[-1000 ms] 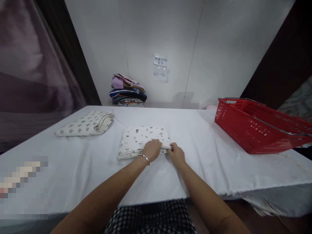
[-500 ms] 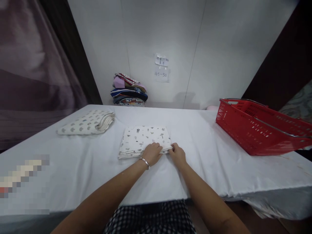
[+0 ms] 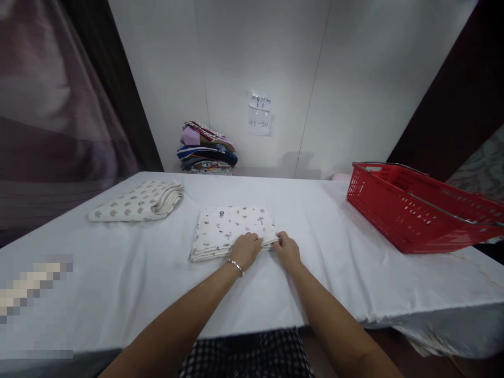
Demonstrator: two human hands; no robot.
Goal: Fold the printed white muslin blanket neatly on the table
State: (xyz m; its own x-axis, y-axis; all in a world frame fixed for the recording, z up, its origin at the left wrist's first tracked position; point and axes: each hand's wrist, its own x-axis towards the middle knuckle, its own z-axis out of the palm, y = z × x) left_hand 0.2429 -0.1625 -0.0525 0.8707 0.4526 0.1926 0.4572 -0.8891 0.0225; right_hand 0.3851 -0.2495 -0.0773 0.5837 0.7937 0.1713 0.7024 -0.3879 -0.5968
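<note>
White-draped, the table stands before a pale wall. The folded cloth, white with small greyish plant prints and layered edges, lies at eleven o'clock from the left hand, ten from the right hand. The right pinches its four-o'clock corner; the left curls on its six-o'clock edge, grip unclear.
</note>
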